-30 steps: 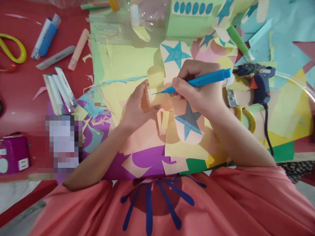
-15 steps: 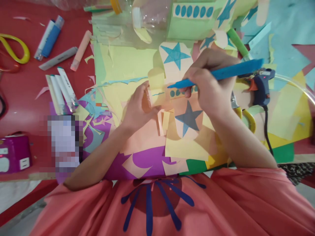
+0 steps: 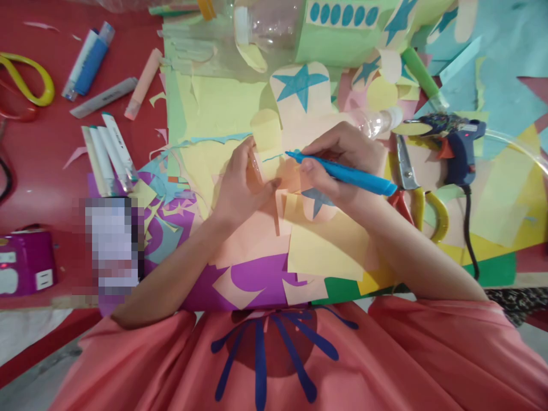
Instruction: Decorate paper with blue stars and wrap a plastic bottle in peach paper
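My left hand [image 3: 235,191] grips the left edge of a small pale yellow and peach paper piece [image 3: 269,169], its thumb and fingers around that side. A thin blue line runs across the piece. My right hand [image 3: 349,154] holds a blue marker [image 3: 363,178] slantwise, its tip at the right end of that line; whether it touches the paper I cannot tell. Above lies a peach cutout with a blue star [image 3: 303,85]. Another blue star [image 3: 317,201] is partly hidden beneath my right hand. A yellow paper sheet [image 3: 327,251] lies just below.
Right of my hand are scissors [image 3: 406,165], a clear bottle [image 3: 381,121] and a corded glue gun [image 3: 460,151]. Several markers [image 3: 112,149], a pixelated phone-like object [image 3: 112,245] and a purple power box [image 3: 29,262] occupy the left. A green box [image 3: 338,43] stands at the back.
My right hand has lowered and turned, so the marker's back end now points down to the right. The tip has come closer to the line. My left hand keeps its hold.
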`<state>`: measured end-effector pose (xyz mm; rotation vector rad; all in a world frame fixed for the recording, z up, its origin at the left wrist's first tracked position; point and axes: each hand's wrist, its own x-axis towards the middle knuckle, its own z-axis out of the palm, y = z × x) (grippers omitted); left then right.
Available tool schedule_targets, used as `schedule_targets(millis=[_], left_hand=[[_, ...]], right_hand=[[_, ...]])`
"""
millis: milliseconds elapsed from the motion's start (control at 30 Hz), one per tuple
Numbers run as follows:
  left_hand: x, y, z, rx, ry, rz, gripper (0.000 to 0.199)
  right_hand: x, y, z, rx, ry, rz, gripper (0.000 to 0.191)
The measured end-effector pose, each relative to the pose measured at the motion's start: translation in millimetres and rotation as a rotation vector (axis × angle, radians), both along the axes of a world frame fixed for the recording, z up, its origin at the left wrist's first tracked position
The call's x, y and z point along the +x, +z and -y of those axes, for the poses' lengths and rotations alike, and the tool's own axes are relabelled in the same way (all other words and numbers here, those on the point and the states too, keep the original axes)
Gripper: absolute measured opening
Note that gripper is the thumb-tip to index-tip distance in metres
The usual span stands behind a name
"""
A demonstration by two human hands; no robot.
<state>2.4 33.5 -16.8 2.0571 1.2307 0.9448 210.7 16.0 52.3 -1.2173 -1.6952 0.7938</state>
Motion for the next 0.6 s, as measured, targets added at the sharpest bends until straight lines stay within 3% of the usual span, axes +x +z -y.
schedule_targets(millis=[467, 600], left_hand=[[-0.2, -2.9, -0.1, 0.003, 0.01, 0.001, 0.08], [-0.7, -1.7, 0.2, -0.006, 0.007, -0.002, 0.078]], right_hand=[[-2.5, -2.3, 0.7, 0.248, -0.007, 0.138, 0.011], [-2.6, -0.9, 1.8, 0.238, 0.038, 0.235, 0.01]])
